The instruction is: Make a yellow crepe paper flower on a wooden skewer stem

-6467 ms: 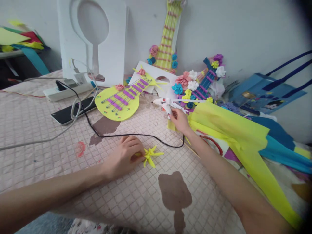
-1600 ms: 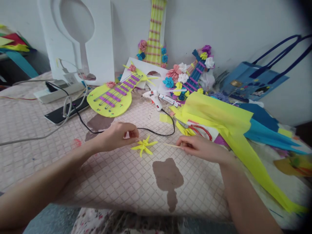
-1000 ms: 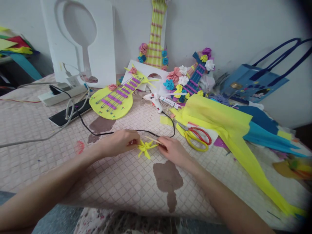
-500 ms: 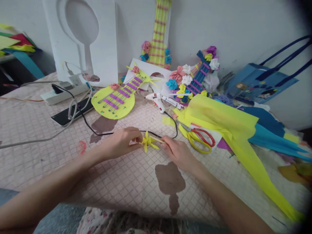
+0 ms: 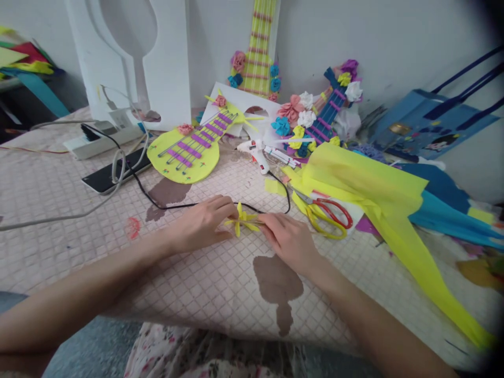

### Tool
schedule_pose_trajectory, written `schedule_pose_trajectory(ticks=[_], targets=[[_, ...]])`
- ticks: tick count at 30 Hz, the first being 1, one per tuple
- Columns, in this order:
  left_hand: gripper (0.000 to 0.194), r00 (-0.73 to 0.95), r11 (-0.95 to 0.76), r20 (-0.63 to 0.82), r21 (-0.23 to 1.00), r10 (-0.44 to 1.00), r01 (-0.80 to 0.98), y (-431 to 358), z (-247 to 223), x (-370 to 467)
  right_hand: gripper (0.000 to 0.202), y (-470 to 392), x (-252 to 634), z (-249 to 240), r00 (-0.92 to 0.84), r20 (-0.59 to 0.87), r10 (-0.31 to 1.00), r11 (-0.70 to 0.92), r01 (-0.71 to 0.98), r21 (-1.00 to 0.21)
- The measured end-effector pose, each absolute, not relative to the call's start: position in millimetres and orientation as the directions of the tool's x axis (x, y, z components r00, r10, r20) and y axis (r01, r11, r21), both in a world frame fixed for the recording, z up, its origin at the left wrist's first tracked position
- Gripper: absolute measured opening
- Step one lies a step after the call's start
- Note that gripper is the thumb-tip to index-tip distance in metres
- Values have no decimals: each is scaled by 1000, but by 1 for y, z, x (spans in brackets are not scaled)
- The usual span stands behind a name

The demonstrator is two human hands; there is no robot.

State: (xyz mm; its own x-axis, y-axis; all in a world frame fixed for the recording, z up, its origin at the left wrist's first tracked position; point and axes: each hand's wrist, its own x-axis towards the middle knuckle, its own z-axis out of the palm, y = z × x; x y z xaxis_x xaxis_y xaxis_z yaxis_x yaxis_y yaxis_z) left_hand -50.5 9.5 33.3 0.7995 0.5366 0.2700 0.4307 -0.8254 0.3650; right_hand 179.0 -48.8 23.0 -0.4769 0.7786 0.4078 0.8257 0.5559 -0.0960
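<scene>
Between the two hands, just above or on the tabletop (image 5: 189, 289), is a small yellow star-shaped flower (image 5: 239, 223) with narrow pointed petals. The left hand (image 5: 208, 223) has its fingers drawn together at the flower's left side, pinching it there, though the fingertips are partly hidden. The right hand (image 5: 291, 239) is closed around a thin pale stick (image 5: 254, 219), whose visible end reaches to the flower's petals; the part within the fingers is hidden.

Beyond the hands lies a white glue gun (image 5: 255, 154), with its black cord (image 5: 173, 207) looping across the surface just past the fingers. To the right of the right hand, scissors with one red and one yellow handle (image 5: 315, 201) lie near a large piece of sheer yellow material (image 5: 366, 173). Past the left hand is a flat yellow instrument-shaped craft (image 5: 208, 163) with purple bars and dark strings. Further left of it are a black phone (image 5: 104, 176) and a white power strip (image 5: 84, 149), with a white board (image 5: 171, 63) with a cut-out shape upright behind them. Well to the right, beyond the right hand, stands a blue bag (image 5: 417, 115), tilted. An irregular brown patch (image 5: 277, 278) shows on the near side of the right hand.
</scene>
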Motion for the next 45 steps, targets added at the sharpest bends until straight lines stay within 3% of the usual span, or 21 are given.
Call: schedule_pose_trajectory(ticks=[11,30,45], targets=[[16,816,-844,267,329,513,423,7,32,-52,21,-44,179,12,-509,400,762,610,772,-180],[15,837,-887,296,165,461,431,-2,28,-44,16,-42,175,8,-506,337,794,593,767,-246],[11,842,-885,275,179,464,430,2,24,-45,17,-42,175,10,-515,328,792,600,755,-264]])
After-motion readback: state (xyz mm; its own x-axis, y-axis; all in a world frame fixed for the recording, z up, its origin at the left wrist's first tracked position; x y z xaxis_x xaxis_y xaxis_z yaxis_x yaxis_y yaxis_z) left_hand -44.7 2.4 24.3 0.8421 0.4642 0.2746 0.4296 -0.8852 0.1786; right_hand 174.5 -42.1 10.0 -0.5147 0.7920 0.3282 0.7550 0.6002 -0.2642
